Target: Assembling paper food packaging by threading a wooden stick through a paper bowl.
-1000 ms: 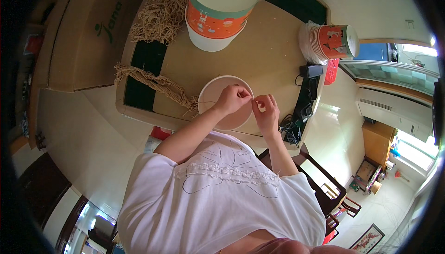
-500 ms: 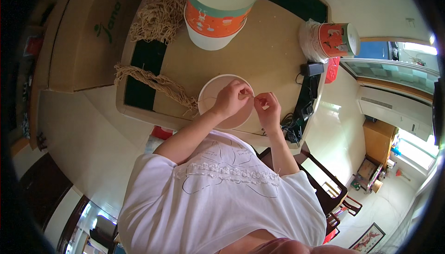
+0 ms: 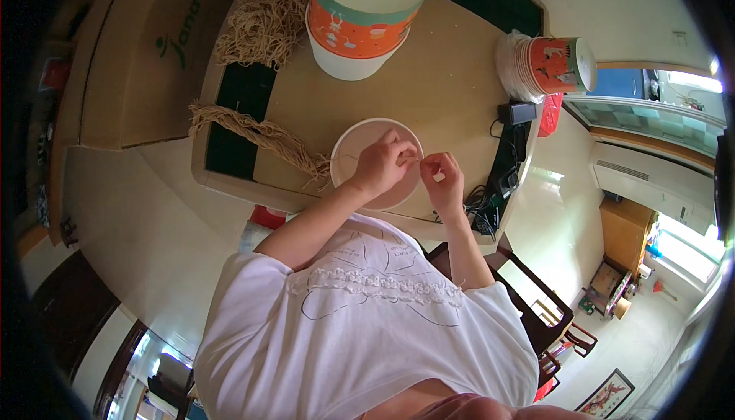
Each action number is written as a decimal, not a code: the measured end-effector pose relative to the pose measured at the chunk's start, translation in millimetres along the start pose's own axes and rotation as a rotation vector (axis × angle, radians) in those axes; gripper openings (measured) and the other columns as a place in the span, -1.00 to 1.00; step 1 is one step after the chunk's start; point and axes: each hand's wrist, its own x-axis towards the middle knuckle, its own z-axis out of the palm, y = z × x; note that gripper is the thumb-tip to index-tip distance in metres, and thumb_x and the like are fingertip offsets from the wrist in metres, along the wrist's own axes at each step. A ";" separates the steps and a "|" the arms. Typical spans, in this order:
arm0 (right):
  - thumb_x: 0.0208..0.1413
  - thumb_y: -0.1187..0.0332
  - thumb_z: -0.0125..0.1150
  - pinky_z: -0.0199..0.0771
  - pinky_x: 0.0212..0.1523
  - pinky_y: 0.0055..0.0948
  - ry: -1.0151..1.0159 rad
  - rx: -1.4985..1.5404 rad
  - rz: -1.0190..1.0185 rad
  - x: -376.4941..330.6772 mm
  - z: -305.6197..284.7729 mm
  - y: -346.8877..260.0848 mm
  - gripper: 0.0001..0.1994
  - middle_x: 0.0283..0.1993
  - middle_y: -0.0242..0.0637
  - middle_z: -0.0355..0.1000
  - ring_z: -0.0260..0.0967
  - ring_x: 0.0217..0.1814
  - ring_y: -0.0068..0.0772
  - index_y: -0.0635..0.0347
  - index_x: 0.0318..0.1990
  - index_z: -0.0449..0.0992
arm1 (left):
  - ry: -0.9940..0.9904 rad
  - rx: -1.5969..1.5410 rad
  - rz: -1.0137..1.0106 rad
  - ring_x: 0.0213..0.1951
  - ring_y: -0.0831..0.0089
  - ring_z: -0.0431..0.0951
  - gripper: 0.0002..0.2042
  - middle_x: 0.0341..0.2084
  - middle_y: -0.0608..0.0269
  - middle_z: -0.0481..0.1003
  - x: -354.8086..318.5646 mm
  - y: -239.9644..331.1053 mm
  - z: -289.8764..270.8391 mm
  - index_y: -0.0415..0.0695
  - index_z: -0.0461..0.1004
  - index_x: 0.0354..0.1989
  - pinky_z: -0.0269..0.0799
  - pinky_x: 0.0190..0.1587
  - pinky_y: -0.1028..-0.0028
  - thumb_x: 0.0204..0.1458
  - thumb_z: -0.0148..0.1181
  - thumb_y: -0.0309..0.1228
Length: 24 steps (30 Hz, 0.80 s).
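Note:
A white paper bucket (image 3: pixel 354 141) stands open end up at the table's near side. Over its right rim, my left hand (image 3: pixel 380 166) pinches a thin strand of tan paper cord between thumb and fingers. Just beside it, at the rim, my right hand (image 3: pixel 444 177) is closed in a pinch where the strand's end seems to be; the fingertips hide most of it. A twisted bundle of tan paper cord (image 3: pixel 264 137) lies left of the bucket, and a thin strand shows between bundle and bucket.
A looser cord heap (image 3: pixel 264 23) lies farther back. Beside it stand stacked orange and green paper buckets (image 3: pixel 360 33). More buckets (image 3: pixel 550 65), partly in plastic wrap, sit at the right edge near a black power adapter (image 3: pixel 517 113) and cables. A large cardboard box (image 3: pixel 145 60) stands left.
Both hands stay almost in place, with only slight finger movement at the rim. The view has shifted a little, and the bucket sits slightly farther up and right.

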 end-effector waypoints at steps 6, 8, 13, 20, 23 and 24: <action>-0.04 0.54 0.24 0.38 -0.39 -0.47 -0.054 -0.114 -0.078 -1.7 -4.3 -10.9 -0.91 -0.39 -0.23 0.38 0.32 -0.43 -0.36 0.23 -0.35 0.48 | -0.009 0.038 -0.022 -0.39 0.30 0.56 -0.92 -0.41 0.24 0.44 -2.9 -4.6 0.8 -0.09 0.51 -0.46 0.47 -0.34 0.36 -0.13 0.30 -0.48; -0.04 0.54 0.24 0.39 -0.38 -0.46 -0.032 -0.105 -0.067 0.0 -3.7 -12.2 -0.90 -0.38 -0.23 0.39 0.33 -0.43 -0.34 0.21 -0.33 0.48 | -0.011 0.040 -0.020 -0.38 0.29 0.55 -0.92 -0.42 0.24 0.44 -3.5 -1.9 -1.0 -0.09 0.51 -0.45 0.46 -0.35 0.35 -0.14 0.29 -0.48; -0.05 0.53 0.23 0.41 -0.38 -0.41 -0.083 -0.184 -0.067 8.7 -5.7 -26.2 -0.87 -0.36 -0.22 0.39 0.34 -0.41 -0.29 0.19 -0.30 0.48 | 0.038 0.095 0.046 -0.38 0.24 0.53 -0.90 -0.42 0.23 0.44 -5.7 2.2 -3.4 -0.09 0.51 -0.43 0.45 -0.35 0.33 -0.15 0.29 -0.48; -0.07 0.55 0.22 0.42 -0.37 -0.39 -0.098 -0.204 -0.104 5.9 -6.5 -15.6 -0.88 -0.36 -0.22 0.38 0.36 -0.40 -0.27 0.20 -0.33 0.48 | -0.008 -0.080 0.004 -0.41 0.28 0.53 -0.89 -0.44 0.19 0.47 -5.1 2.2 -0.5 -0.11 0.53 -0.39 0.44 -0.35 0.37 -0.09 0.30 -0.41; -0.06 0.57 0.21 0.41 -0.37 -0.41 -0.072 -0.164 -0.085 2.4 -4.5 -14.3 -0.89 -0.36 -0.23 0.38 0.36 -0.41 -0.30 0.20 -0.34 0.47 | -0.073 -0.204 -0.234 -0.42 0.41 0.54 -0.90 -0.46 0.18 0.52 1.3 -19.0 10.1 -0.15 0.58 -0.37 0.42 -0.34 0.45 -0.02 0.27 -0.41; -0.05 0.58 0.21 0.41 -0.38 -0.42 -0.053 -0.140 -0.083 1.6 -3.7 -13.5 -0.89 -0.36 -0.23 0.38 0.35 -0.41 -0.31 0.21 -0.34 0.47 | -0.158 -0.244 -0.238 -0.42 0.47 0.54 -0.90 -0.46 0.18 0.54 3.1 -22.6 11.7 -0.17 0.59 -0.36 0.42 -0.33 0.48 -0.01 0.27 -0.42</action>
